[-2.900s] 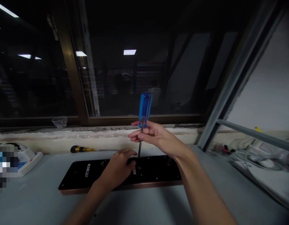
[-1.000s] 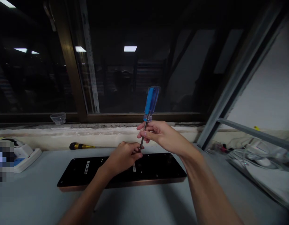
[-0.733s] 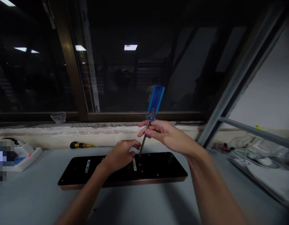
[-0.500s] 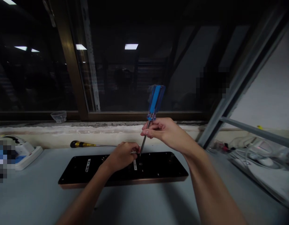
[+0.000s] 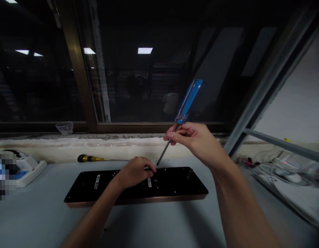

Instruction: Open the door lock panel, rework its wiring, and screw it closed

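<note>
A blue-handled screwdriver [image 5: 191, 100] is pinched by its metal shaft in my right hand [image 5: 194, 139], handle up and leaning to the right. Its tip points down just above the far edge of a long black panel with copper-coloured sides [image 5: 172, 186]. Over the middle of that panel, my left hand [image 5: 136, 171] has thumb and fingers pinched together close to the tip; whatever lies between them is too small to make out. White labels [image 5: 96, 182] are stuck on the panel, one partly covered by my left hand.
Behind the panel lies a yellow-and-black screwdriver [image 5: 89, 158]. A clear plastic cup [image 5: 64, 128] stands on the window sill. A white power strip [image 5: 32, 174] is at the left, tangled cables [image 5: 291, 168] at the right, beside a grey metal frame [image 5: 275, 143]. A tiny dark piece [image 5: 104, 229] lies near the front.
My right hand has moved up and to the right with the blue screwdriver, which now tilts more. Its tip has come away from my left fingers. My left hand has barely moved.
</note>
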Motion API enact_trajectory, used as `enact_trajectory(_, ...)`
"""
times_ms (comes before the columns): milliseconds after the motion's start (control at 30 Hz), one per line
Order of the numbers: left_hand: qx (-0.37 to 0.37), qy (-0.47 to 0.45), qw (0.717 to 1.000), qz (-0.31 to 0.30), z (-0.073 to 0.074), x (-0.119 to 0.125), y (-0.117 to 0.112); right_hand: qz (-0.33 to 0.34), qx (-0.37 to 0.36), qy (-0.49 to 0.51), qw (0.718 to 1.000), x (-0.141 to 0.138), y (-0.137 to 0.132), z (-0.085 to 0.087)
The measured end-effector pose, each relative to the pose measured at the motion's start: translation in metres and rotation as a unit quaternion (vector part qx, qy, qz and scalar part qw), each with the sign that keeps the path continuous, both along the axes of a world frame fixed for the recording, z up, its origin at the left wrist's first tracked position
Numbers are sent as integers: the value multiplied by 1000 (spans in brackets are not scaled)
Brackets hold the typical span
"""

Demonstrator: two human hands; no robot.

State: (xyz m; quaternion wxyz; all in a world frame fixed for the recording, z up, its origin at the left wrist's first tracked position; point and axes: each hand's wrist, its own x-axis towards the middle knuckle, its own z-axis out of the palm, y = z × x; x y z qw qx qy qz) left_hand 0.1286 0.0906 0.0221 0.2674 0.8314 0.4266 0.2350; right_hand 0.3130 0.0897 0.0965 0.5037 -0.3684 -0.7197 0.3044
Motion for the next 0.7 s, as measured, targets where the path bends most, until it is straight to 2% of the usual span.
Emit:
enact_trajectory(167, 4, 9, 999, 33, -2, 5, -1, -12, 6, 23, 1000, 7, 0, 0)
enact_trajectory(300, -55, -4, 989, 138, -7, 12, 0, -17, 12, 27, 999, 7, 1, 1)
enact_trajectory(367, -75, -12, 983, 169, -9, 13, 1, -15, 15, 29, 999, 6, 1, 1)
enact_trajectory(567, -99, -41, 984, 139, -11, 10, 3, -27, 15, 38, 999, 6, -1, 2)
enact_trajectory(633, -93, -45, 987, 125, -6, 7, 0, -30, 18, 46, 998, 7, -2, 3)
enact_trajectory(700, -39, -36, 990, 129, 6, 5, -8, -34, 23, 58, 997, 8, -3, 4)
